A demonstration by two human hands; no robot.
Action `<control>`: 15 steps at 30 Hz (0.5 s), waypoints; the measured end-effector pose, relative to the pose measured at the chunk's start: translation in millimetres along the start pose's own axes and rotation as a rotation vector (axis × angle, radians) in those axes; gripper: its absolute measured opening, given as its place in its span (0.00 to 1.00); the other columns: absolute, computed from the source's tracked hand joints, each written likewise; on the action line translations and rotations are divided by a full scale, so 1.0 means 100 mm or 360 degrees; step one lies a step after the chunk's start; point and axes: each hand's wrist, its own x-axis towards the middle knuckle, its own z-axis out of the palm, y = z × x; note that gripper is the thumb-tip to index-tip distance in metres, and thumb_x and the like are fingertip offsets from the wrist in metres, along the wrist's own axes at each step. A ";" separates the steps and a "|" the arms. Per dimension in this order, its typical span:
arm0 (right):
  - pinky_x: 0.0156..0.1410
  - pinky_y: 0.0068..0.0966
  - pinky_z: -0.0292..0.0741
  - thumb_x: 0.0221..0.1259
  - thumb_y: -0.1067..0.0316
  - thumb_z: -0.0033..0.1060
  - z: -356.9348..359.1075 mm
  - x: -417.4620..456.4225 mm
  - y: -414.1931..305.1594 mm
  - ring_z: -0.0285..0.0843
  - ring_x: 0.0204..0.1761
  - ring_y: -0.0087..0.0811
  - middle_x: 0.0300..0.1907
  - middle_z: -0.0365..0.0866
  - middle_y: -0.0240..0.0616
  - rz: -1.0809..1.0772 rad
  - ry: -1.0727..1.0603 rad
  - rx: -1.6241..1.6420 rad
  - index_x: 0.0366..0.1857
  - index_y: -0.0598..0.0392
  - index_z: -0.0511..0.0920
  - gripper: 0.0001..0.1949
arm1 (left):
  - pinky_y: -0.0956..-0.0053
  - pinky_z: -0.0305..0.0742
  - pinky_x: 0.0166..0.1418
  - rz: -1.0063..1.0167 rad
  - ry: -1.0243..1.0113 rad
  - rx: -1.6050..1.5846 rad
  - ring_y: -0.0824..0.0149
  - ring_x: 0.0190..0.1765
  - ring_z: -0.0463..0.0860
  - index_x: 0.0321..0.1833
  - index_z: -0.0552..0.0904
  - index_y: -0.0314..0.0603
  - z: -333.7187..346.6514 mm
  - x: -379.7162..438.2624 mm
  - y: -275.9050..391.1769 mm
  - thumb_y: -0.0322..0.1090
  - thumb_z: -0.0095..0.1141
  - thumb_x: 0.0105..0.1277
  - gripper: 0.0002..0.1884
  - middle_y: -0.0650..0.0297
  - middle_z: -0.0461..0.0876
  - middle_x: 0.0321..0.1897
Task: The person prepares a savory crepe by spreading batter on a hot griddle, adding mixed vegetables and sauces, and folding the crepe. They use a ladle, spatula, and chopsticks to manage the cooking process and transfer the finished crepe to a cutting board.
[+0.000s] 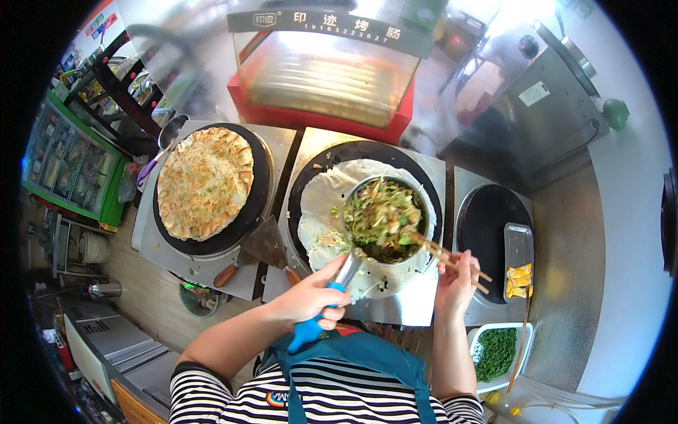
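My left hand (327, 299) grips the blue handle (308, 333) of a round metal ladle-like pan (347, 273). Shredded vegetable filling (384, 214) fills the pan, slightly blurred. In my right hand (460, 281) is a pair of wooden chopsticks (442, 253), their tips in the filling at the pan's right side. Beneath the pan, a pale flat sheet of dough (323, 204) covers much of a round black griddle (297, 188). Loose vegetable shreds (331, 238) lie on the dough left of the pan.
A browned round flatbread (206, 183) with a crimped edge rests on the left griddle (177, 245). Metal scrapers (267, 244) lie between the griddles. At right are another griddle (479, 228), a small tray (518, 244) and a tub of chopped greens (496, 354). A glass-fronted roller grill (323, 79) stands behind.
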 end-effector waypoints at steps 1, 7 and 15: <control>0.31 0.25 0.81 0.73 0.62 0.50 0.20 -0.05 -0.02 0.82 0.29 0.36 0.34 0.79 0.46 -0.0154 0.0121 -0.0056 0.38 0.53 0.71 0.08 | 0.80 0.56 0.21 0.0013 0.0036 0.0025 0.76 0.19 0.59 0.78 0.45 0.70 0.13 0.05 0.00 0.20 0.45 0.65 0.43 0.68 0.64 0.23; 0.32 0.22 0.78 0.71 0.70 0.51 0.19 -0.12 -0.40 0.81 0.26 0.27 0.29 0.80 0.44 -0.0078 -0.0937 -0.0890 0.35 0.60 0.71 0.06 | 0.81 0.58 0.21 -0.0049 -0.0030 0.0223 0.77 0.19 0.61 0.78 0.44 0.68 -0.06 -0.07 0.08 0.18 0.43 0.64 0.43 0.69 0.65 0.25; 0.38 0.31 0.77 0.59 0.73 0.63 0.62 -0.14 -0.74 0.81 0.32 0.39 0.30 0.80 0.42 -0.0624 -0.1795 -0.1520 0.33 0.58 0.79 0.03 | 0.83 0.57 0.20 -0.0078 -0.0138 0.0087 0.79 0.21 0.61 0.78 0.45 0.65 -0.11 -0.07 0.13 0.20 0.47 0.65 0.43 0.69 0.67 0.28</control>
